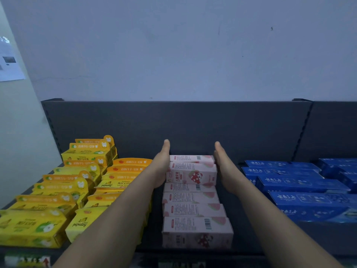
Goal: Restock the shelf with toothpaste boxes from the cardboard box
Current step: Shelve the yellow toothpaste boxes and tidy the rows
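Pink row (pixel 193 200) runs front edge to back, mid-shelf (pixel 193 124), and looks nearly full. Left hand (pixel 161 167) and right hand (pixel 225 169) press flat-fingered on its sides near the back. Cardboard box out of view, so remaining stock unknown.

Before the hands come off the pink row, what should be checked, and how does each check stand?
1. The left hand lies flat against the left side of the pink row: ok.
2. The right hand lies flat against its right side: ok.
3. Pink boxes level: not ok; the box between the hands stands higher than its neighbours and shows a different face.
4. Pink row apart from the blue boxes: ok, bare shelf shows between.
5. Neither hand holds anything: ok.
6. Cardboard box within reach: cannot tell, it is out of view.
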### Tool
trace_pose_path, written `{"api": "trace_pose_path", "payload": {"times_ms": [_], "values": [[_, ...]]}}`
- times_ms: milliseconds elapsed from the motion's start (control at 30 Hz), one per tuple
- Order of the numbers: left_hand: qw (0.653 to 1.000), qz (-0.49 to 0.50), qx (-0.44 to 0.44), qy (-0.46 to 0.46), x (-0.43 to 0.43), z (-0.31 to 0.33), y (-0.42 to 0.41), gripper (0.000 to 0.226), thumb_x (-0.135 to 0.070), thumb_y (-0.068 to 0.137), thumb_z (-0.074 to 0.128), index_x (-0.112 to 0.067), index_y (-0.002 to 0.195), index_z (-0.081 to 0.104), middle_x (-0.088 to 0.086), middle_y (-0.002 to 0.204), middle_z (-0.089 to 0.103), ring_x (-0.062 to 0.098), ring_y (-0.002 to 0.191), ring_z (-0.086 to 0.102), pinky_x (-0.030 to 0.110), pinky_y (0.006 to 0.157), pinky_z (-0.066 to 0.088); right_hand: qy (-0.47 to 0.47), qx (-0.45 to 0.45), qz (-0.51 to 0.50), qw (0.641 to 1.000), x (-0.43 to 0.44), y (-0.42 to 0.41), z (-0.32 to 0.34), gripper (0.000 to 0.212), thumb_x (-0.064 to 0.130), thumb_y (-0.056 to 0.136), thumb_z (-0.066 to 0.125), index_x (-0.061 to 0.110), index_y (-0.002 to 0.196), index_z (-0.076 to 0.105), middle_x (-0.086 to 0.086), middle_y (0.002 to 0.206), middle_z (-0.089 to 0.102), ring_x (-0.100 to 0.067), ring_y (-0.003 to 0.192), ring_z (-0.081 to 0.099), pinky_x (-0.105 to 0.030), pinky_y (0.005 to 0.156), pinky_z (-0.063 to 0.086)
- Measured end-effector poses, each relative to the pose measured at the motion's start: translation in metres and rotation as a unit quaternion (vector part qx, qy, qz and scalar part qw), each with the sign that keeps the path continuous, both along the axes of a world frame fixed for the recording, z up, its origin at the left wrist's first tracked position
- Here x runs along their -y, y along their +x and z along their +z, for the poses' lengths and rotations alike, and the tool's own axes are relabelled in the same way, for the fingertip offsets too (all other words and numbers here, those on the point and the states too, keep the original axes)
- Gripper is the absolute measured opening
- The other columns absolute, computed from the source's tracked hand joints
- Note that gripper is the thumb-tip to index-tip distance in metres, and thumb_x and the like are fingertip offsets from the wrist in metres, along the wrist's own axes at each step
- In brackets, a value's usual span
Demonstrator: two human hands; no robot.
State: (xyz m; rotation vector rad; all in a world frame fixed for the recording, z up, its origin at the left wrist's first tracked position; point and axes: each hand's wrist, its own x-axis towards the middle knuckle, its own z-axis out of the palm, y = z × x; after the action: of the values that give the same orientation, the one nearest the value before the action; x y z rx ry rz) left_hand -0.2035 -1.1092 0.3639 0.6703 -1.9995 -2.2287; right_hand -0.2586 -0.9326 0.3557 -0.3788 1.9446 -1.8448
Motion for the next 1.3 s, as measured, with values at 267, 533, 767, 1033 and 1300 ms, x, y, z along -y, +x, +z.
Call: {"api": "trace_pose_path", "payload": {"times_ms": [267, 533, 767, 1033, 1300], "values": [[0.999, 0.022, -0.027, 0.006, -0.007, -0.001, 0.017, 0.057, -0.066, 0.094, 0.023, -0.017, 0.077, 0.047, 0.009, 0.091, 0.067, 0.027, 0.102, 0.068, 0.042, 0.103, 0.047, -0.031, -0.004, 0.02, 0.999, 0.001, 0.013, 0.0, 0.054, 0.059, 0.098, 0.02, 0.023, 0.074, 0.053, 0.002, 0.081, 0.073, -0.008, 0.083, 0.063, -0.026, 0.084, 0.041], [0.998, 0.036, -0.047, 0.031, -0.007, 0.016, 0.001, 0.053, -0.065, 0.095, 0.024, -0.018, 0.089, 0.048, 0.02, 0.109, 0.07, 0.034, 0.102, 0.067, 0.048, 0.1, 0.048, -0.094, 0.001, -0.005, 0.996, 0.014, -0.014, 0.013, 0.057, 0.059, 0.098, 0.023, 0.017, 0.08, 0.057, 0.002, 0.066, 0.073, -0.018, 0.079, 0.069, -0.039, 0.089, 0.05], [0.999, 0.034, -0.025, 0.005, 0.005, 0.012, -0.024, 0.065, -0.07, 0.091, 0.023, -0.015, 0.114, 0.047, 0.021, 0.102, 0.071, 0.035, 0.099, 0.069, 0.046, 0.099, 0.05, -0.085, 0.024, 0.009, 0.996, 0.026, -0.033, 0.004, 0.063, 0.067, 0.094, 0.025, 0.018, 0.091, 0.064, -0.01, 0.096, 0.075, -0.027, 0.098, 0.069, -0.045, 0.102, 0.046], [0.999, 0.033, -0.013, 0.025, 0.007, 0.007, -0.028, 0.052, -0.063, 0.096, 0.023, -0.017, 0.081, 0.042, 0.005, 0.057, 0.063, 0.019, 0.062, 0.064, 0.037, 0.091, 0.051, -0.057, 0.018, -0.004, 0.998, 0.028, -0.038, 0.001, 0.06, 0.062, 0.096, 0.024, 0.015, 0.074, 0.053, -0.006, 0.087, 0.073, -0.027, 0.098, 0.067, -0.041, 0.101, 0.045], [0.998, 0.053, -0.021, -0.001, 0.007, 0.004, -0.027, 0.056, -0.06, 0.097, 0.021, -0.016, 0.077, 0.048, 0.004, 0.057, 0.063, 0.02, 0.066, 0.065, 0.039, 0.098, 0.049, -0.045, 0.018, -0.005, 0.999, 0.032, -0.05, -0.008, 0.071, 0.077, 0.086, 0.026, 0.021, 0.101, 0.068, -0.011, 0.104, 0.073, -0.027, 0.103, 0.068, -0.047, 0.105, 0.042]]}}
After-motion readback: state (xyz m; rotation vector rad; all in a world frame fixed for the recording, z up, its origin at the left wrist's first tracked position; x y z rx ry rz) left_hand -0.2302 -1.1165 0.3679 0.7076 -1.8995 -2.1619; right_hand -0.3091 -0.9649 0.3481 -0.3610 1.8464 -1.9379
